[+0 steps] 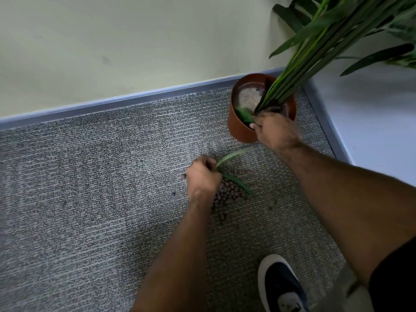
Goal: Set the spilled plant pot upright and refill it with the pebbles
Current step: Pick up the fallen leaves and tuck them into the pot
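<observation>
Standing upright on the grey carpet, the terracotta plant pot sits in the corner where the skirting board along the pale wall meets a white panel on the right. Right hand is at the pot's near rim, grip curled around the base of the plant stems, which lean up and right out of the pot toward the leaves at the top right edge. Inside the pot, left of the stems, a pale gritty fill is visible; pot is far from full. Pebbles, brown and roundish, lie in a loose pile on the carpet nearer the person than the pot, a few strays scattered left of it. Left hand is down at the far-left edge of the pile, grip closed around loose green leaf blades that stick out to its right, above the pebbles. Dark shoe with white sole at the bottom edge.
</observation>
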